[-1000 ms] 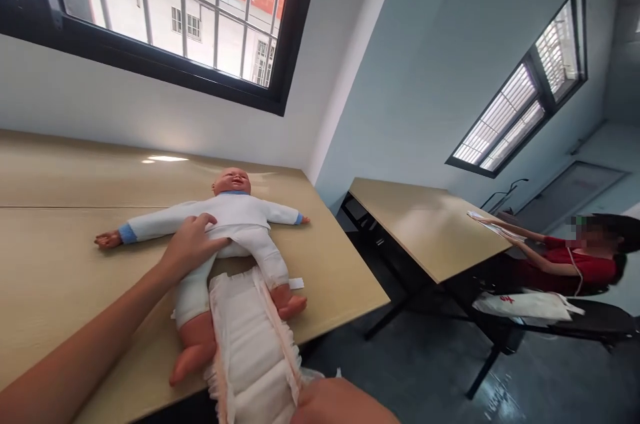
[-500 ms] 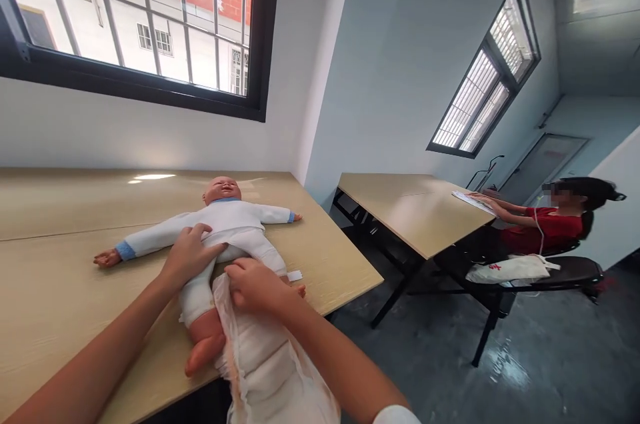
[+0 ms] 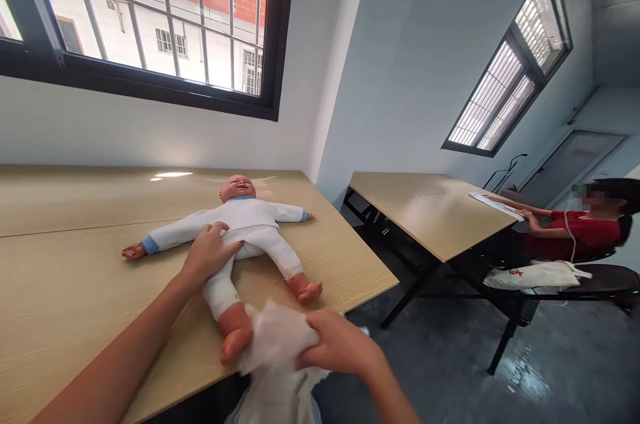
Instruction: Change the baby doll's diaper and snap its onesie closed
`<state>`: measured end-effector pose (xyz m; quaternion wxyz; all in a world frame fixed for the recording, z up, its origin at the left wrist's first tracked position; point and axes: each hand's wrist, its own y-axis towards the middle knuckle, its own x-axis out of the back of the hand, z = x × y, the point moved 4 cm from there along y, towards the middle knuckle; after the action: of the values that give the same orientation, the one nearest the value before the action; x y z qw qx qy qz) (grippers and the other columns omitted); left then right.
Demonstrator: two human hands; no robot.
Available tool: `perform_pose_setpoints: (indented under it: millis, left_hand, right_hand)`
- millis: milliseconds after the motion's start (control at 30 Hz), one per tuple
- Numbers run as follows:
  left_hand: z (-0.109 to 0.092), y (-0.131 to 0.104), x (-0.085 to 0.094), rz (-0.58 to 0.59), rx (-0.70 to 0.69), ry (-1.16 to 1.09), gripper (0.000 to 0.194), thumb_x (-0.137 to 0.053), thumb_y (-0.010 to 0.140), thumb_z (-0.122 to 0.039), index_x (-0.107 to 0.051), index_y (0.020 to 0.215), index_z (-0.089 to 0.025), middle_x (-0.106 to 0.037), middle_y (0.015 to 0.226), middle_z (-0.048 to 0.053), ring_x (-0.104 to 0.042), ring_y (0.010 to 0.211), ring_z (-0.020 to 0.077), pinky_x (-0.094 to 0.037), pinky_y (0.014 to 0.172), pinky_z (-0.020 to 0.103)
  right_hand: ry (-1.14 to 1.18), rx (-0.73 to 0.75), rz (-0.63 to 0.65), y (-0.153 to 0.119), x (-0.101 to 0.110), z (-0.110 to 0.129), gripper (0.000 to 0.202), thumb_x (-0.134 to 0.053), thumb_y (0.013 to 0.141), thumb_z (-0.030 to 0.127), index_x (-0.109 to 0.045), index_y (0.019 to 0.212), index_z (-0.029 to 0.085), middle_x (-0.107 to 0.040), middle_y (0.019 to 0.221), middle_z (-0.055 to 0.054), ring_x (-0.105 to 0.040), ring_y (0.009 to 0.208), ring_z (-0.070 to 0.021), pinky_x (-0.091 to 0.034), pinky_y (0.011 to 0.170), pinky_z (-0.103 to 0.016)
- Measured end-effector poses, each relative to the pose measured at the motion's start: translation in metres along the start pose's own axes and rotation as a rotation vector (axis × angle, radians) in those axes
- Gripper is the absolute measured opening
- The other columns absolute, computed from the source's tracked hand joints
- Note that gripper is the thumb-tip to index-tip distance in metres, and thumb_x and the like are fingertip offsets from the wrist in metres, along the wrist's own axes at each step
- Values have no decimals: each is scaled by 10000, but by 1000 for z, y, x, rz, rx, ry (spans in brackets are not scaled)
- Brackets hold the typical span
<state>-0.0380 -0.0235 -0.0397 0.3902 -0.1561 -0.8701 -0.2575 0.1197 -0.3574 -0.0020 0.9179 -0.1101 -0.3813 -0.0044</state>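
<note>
A baby doll point(image 3: 253, 214) in a white outfit with blue cuffs lies on its back on the table, arms and legs spread. My left hand point(image 3: 211, 252) is closed on the doll at its hip, thumb across the lower belly. Below the doll's feet, my right hand point(image 3: 340, 343) grips a white and pale pink diaper point(image 3: 283, 344). The diaper is crumpled, blurred by motion and hangs past the table's front edge, beside the doll's near foot.
The light wood table point(image 3: 165, 344) ends at the front and right. Beyond a gap stands a second table point(image 3: 410, 204), where a person in red point(image 3: 585, 231) sits with papers point(image 3: 495, 204). A white cloth bag point(image 3: 537, 275) lies on a black chair.
My right hand has drawn the diaper away from between the doll's legs, down and to the right. My left hand stays on the doll. The view has shifted slightly.
</note>
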Motion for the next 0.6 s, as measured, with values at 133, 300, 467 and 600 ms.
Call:
perform_pose_setpoints:
  millis: [133,300,467,600]
  left_hand:
    - [1,1,0,0,-5,24,638,-625,794,-637,-594,1246,-189,-610,1230,130,-651,1046,317,-490,944,392]
    - [7,4,-2,22,5,47,682,-627,792,-675,-589,1266,-186,-602,1235,140,-651,1045,329,-502,951,421]
    - [10,11,-3,77,0,73,738,-611,796,-721,-575,1298,-180,-592,1256,148,-639,1067,336,-507,963,442]
    - [7,7,5,180,-43,57,833,-565,823,-774,-542,1379,-154,-568,1311,177,-642,1071,324,-510,969,438]
  right_hand:
    - [73,-154,-276,-65,25,-39,175,-660,853,271,-762,945,162,-756,956,-53,-658,905,-235,-473,797,-289]
    - [21,-269,-526,-144,48,-60,319,-631,920,417,-700,725,176,-624,817,-50,-598,785,-215,-440,717,-293]
    - [284,-181,-576,-190,70,-67,386,-664,875,496,-694,654,182,-585,818,-41,-522,652,-170,-411,603,-283]
    - [-14,-402,-733,-198,88,-99,232,-585,810,331,-712,663,204,-662,716,-43,-596,668,-213,-438,611,-289]
